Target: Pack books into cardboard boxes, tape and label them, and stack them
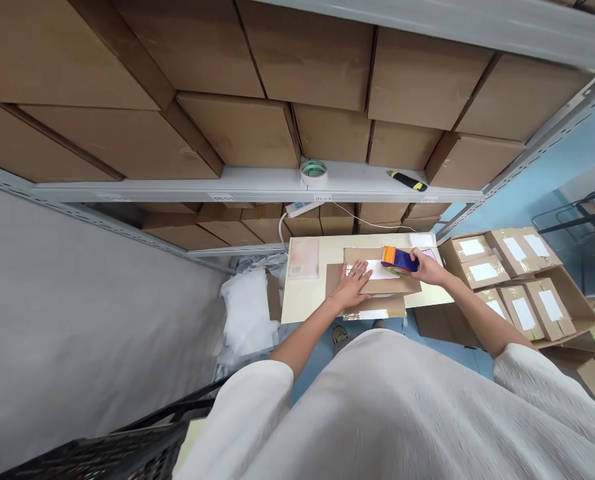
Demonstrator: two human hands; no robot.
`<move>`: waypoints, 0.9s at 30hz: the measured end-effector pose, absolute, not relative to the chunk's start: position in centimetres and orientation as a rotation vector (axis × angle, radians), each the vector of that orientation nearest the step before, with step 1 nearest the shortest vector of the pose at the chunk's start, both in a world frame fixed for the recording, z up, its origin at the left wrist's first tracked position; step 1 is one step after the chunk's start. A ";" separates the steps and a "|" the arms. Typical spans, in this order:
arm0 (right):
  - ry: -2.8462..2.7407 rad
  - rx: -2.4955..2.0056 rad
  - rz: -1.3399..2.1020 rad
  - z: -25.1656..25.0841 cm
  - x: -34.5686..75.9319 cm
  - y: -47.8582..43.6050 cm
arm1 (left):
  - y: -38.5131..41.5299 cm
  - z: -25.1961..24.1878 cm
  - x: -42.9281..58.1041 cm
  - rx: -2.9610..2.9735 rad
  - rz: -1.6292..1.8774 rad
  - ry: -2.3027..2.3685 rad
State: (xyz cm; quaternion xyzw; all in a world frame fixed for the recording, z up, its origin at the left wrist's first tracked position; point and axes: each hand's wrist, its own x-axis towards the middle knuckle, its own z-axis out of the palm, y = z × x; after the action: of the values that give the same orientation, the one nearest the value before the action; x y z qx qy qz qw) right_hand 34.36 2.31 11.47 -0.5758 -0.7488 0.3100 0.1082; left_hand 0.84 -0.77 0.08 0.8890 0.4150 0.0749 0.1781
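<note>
On the pale yellow table lies a cardboard box with flaps spread and a white label on its top. My left hand rests flat on the box at the label's left edge, fingers apart. Wrapped around the handle of an orange and blue tape dispenser, my right hand holds it over the right part of the box, close to the label. Whether tape is touching the cardboard I cannot tell. A taped edge with a white strip shows at the near side.
Grey shelving packed with cartons rises behind the table. A tape roll and a yellow-black utility knife lie on its ledge. Labelled boxes fill a large carton at right. White packing material lies at left; a black crate stands nearer.
</note>
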 end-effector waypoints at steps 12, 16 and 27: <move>-2.092 -1.563 0.974 10.1 36.9 1.6 | 1.3 4.0 4.6 1.521 0.766 1.330; -2.072 -1.527 1.027 10.0 36.8 1.8 | 2.7 5.3 6.9 0.972 0.910 1.173; -2.082 -1.469 1.067 10.3 36.9 1.8 | 3.5 7.0 8.4 0.838 0.930 1.103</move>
State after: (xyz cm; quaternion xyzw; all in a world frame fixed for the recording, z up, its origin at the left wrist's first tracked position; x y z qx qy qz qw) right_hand 36.86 1.82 10.32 -0.5223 -0.7401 0.3793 0.1884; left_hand 8.40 3.46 6.99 0.3720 0.4898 0.4131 0.6716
